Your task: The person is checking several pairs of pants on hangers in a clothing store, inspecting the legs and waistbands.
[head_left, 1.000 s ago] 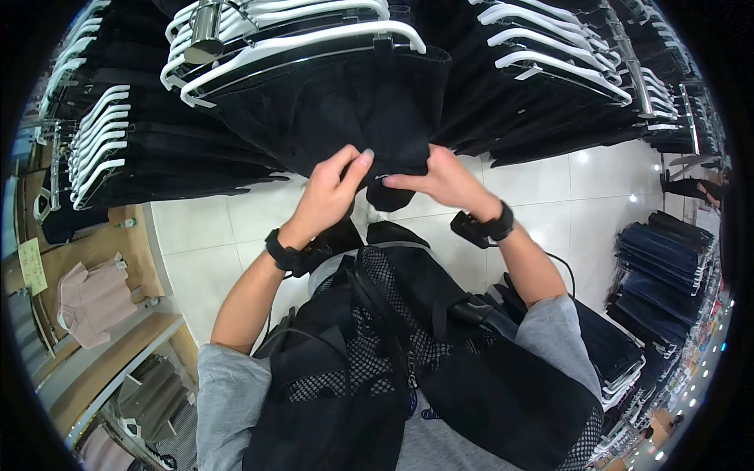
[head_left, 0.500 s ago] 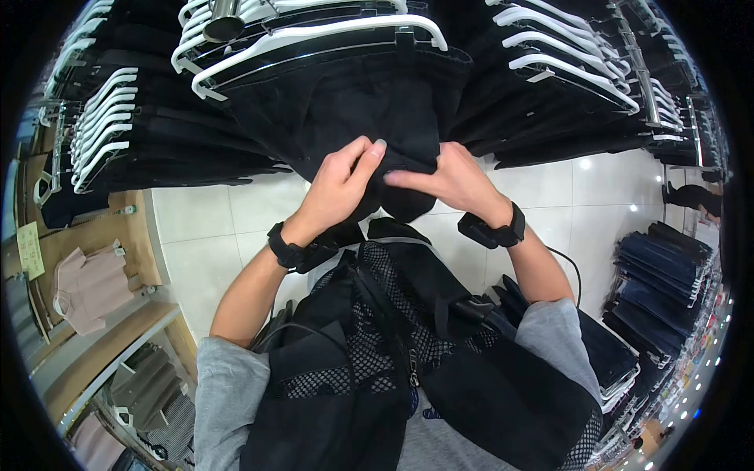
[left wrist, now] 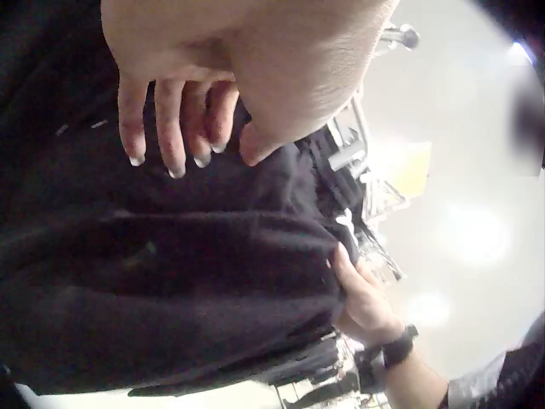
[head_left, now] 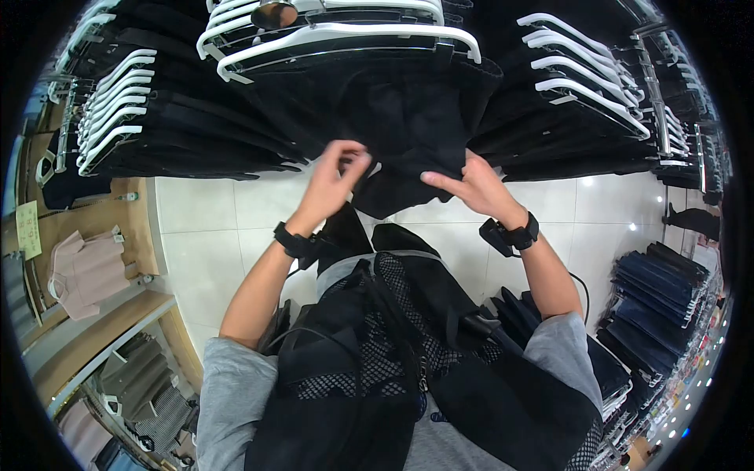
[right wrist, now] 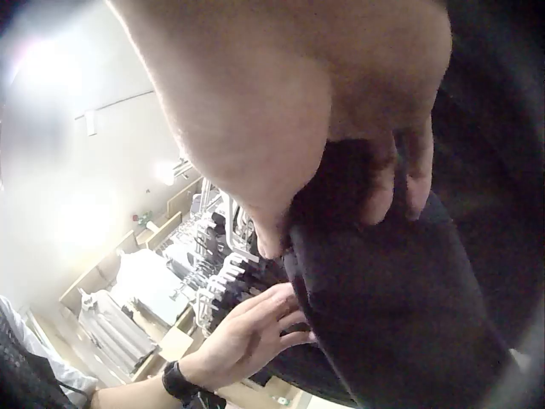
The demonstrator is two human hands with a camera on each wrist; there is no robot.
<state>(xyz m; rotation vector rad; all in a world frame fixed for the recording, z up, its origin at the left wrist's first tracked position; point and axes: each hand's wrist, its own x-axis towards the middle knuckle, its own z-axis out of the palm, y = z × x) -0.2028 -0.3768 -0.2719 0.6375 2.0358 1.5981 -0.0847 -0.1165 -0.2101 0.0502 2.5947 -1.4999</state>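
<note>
On left side, I am seeing a pale pink short-sleeved shirt [head_left: 90,271] near a yellow paper sign [head_left: 28,230], and some grey-brown garments [head_left: 135,377] are showing lower, under the light wooden shelf [head_left: 118,333]. On right side, a row of dark blue folded trousers [head_left: 658,279] is hanging. Glossy white floor tiles [head_left: 206,247] are reflecting small spots of light.

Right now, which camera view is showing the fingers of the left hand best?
The left wrist view: the left hand is close there, four fingers and thumb visible against the black garment. The head view shows it smaller, its fingertips blurred; the right wrist view shows it farther away, near the garment's edge.
</note>
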